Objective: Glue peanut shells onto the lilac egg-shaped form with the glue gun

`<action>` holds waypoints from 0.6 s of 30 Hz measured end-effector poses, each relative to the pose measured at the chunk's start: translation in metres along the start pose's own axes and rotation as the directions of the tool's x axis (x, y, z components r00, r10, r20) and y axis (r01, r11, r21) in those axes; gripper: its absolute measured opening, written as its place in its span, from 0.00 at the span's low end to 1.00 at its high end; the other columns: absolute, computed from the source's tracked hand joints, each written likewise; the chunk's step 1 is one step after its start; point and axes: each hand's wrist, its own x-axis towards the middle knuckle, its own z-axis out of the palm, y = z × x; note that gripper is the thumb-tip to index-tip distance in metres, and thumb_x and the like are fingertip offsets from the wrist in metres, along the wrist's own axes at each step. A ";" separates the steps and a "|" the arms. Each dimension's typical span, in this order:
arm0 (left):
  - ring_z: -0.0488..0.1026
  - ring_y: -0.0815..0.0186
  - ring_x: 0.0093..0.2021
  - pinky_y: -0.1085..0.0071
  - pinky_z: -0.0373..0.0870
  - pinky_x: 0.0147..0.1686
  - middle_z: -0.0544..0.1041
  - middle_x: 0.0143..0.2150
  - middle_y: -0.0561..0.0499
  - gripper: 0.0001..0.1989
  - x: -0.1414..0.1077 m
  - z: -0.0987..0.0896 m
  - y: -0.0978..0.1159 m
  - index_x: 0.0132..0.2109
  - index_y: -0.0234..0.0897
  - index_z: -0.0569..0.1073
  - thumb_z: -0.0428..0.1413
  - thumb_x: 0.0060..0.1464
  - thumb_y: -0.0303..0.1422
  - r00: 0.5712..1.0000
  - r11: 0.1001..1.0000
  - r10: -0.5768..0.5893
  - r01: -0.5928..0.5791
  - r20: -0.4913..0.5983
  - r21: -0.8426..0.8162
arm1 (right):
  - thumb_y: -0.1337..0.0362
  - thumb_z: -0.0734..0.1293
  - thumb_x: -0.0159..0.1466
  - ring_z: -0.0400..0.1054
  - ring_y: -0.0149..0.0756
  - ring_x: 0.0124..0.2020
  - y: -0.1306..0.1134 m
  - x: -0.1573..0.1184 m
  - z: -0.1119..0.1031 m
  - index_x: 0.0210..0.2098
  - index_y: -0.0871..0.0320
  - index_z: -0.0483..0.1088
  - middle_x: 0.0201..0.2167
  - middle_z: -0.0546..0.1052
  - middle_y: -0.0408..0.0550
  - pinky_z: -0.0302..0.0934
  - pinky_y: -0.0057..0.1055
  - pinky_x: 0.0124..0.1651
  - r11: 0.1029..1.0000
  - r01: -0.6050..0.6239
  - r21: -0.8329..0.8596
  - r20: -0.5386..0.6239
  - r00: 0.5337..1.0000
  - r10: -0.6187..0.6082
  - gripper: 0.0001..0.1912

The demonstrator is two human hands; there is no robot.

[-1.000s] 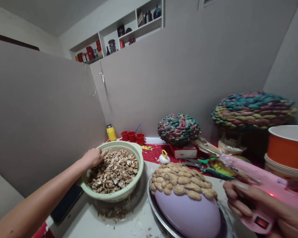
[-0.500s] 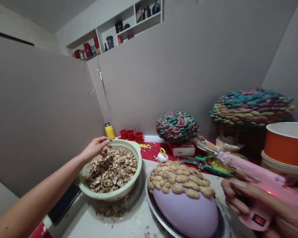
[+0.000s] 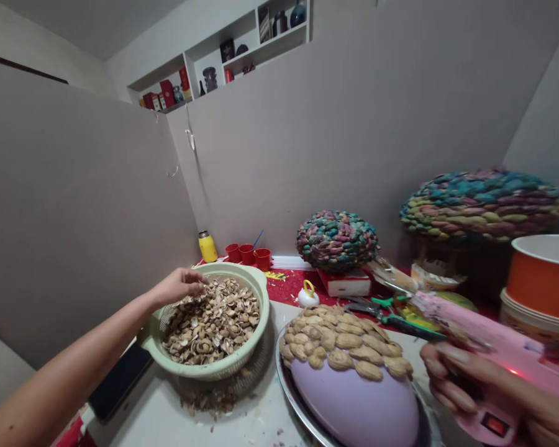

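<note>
Right hand closed round grip of pink glue gun, beyond right edge of purple balloon. Gun's long axis slants, nozzle far-left. Left hand half open, fingers curled above shells at left side of green basket; cannot tell if holding any. Basket near white table's left edge; balloon, peanut-covered on far side, in metal bowl to right.

Head camera, looking forward and down over tabletop, wall beyond.
</note>
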 end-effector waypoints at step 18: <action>0.76 0.62 0.40 0.60 0.75 0.39 0.76 0.46 0.47 0.14 0.000 -0.008 -0.008 0.51 0.34 0.71 0.54 0.62 0.37 0.985 0.914 -0.142 0.094 0.094 0.394 | 0.61 0.81 0.36 0.56 0.27 0.13 0.004 0.007 -0.004 0.31 0.54 0.74 0.20 0.72 0.47 0.60 0.24 0.11 0.994 0.105 -0.027 -0.009 0.994 -0.105 0.23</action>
